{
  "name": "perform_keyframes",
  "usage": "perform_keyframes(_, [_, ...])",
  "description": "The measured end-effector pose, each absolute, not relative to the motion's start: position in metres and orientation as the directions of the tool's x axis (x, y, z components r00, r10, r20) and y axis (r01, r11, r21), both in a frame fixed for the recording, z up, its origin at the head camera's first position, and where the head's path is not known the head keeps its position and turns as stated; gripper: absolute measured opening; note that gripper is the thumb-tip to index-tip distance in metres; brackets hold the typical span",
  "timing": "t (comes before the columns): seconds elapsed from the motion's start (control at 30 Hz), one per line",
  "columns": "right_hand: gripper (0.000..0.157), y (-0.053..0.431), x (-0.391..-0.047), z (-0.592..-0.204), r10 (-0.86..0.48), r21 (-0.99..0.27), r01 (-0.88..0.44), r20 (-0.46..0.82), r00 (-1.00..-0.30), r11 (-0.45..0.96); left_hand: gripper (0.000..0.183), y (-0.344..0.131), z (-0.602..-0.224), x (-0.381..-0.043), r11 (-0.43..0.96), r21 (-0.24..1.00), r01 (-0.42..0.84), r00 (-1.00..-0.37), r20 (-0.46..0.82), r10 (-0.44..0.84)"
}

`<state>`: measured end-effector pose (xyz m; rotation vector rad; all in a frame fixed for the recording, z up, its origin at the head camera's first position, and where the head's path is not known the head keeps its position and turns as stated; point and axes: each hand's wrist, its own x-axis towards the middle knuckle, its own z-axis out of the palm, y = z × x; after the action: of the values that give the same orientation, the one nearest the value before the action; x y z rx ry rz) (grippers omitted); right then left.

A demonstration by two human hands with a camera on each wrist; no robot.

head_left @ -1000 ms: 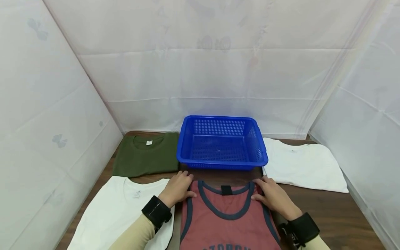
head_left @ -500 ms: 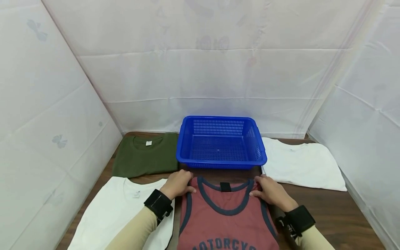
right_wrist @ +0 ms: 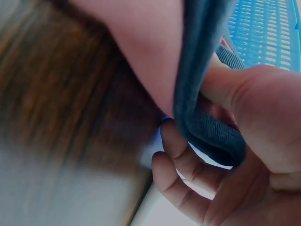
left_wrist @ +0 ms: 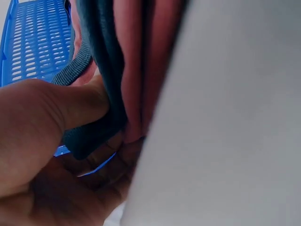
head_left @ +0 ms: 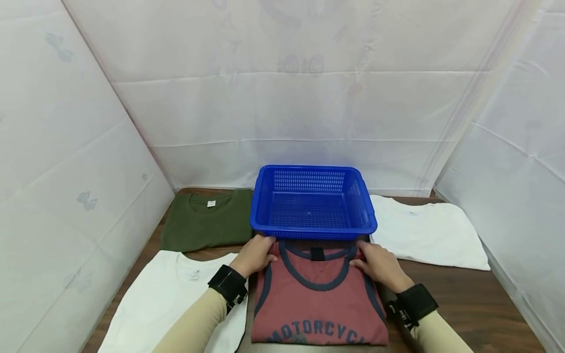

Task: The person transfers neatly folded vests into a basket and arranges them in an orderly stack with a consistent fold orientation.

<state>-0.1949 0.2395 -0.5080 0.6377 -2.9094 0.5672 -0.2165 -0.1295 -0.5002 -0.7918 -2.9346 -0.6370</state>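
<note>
A red tank top with dark blue trim and "MOTORCYC" lettering lies folded at the front middle, its lower edge now in view. My left hand pinches its left shoulder between thumb and fingers; the left wrist view shows the thumb over the layered cloth. At the other shoulder my right hand pinches the cloth likewise, and in the right wrist view the trim runs between thumb and fingers. Just beyond the neckline stands a blue plastic basket with nothing in it.
On the wooden table, a folded green shirt lies left of the basket and a folded white shirt right of it. Another white shirt lies beneath my left forearm. White sheets enclose the back and sides.
Both hands have drawn the tank top a little away from me, toward the basket. Its lettering and lower edge have come into view. Basket and other shirts stay put.
</note>
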Motion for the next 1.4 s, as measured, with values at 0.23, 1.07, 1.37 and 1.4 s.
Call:
perform_keyframes(0.23, [0.036,0.237,-0.193,-0.51,-0.364,-0.325,-0.433,0.251,-0.897,0.841,0.025,-0.134,-0.5,-0.218,0.714,0.462,0.526,-0.843,0.172,0.51])
perform_keyframes(1.07, [0.021,0.251,-0.167,-0.485,-0.272,-0.533,-0.514,0.467,-0.841,0.672,0.031,-0.177,-0.472,-0.186,0.479,0.742,0.469,-0.84,0.206,0.502])
perform_keyframes(1.37, [0.015,0.25,-0.16,-0.484,-0.189,-0.697,-0.404,0.368,-0.911,0.593,0.036,-0.179,-0.463,-0.175,0.298,0.898,0.325,-0.913,0.215,0.347])
perform_keyframes(1.4, [0.016,0.249,-0.161,-0.483,-0.18,-0.702,-0.407,0.377,-0.909,0.584,0.037,-0.179,-0.463,-0.174,0.276,0.905,0.323,-0.918,0.23,0.323])
